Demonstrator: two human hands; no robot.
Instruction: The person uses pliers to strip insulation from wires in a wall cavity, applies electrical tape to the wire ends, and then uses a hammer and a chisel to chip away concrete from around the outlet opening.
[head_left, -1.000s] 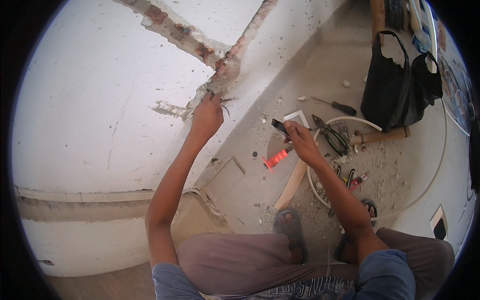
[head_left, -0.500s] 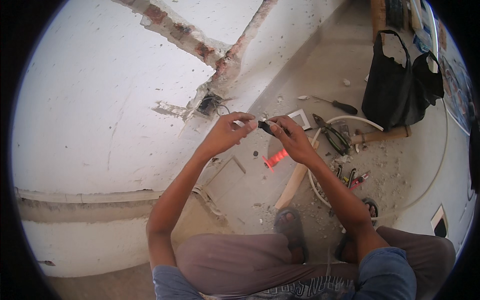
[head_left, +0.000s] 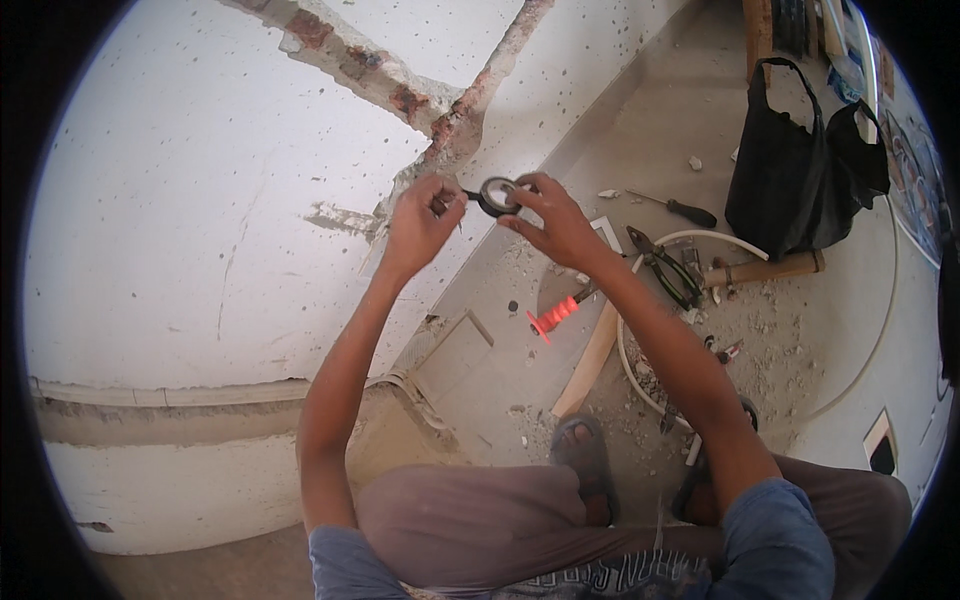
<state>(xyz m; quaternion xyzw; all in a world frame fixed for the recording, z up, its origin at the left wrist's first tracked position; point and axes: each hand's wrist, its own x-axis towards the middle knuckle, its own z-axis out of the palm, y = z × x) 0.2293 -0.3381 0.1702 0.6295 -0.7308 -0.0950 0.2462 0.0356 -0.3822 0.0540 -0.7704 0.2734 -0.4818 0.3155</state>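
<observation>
Just beside the right hand point(head_left: 548, 222), a white square frame point(head_left: 606, 232) lies on the floor, partly hidden by the wrist. Nearer the body than that hand are a chisel with a ribbed orange-red grip point(head_left: 556, 317) and a flat wooden strip point(head_left: 590, 365). To the hand's right lie a dark-handled screwdriver point(head_left: 690, 213), open green-handled pliers point(head_left: 668, 270), a wooden-handled tool point(head_left: 770, 268) and a curved white pipe point(head_left: 725, 238). Farther right stands a black bag point(head_left: 775, 185); rubble point(head_left: 780, 330) is scattered right of the forearm.

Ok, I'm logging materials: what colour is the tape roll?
The tape roll is black, seen best in the head view.
</observation>
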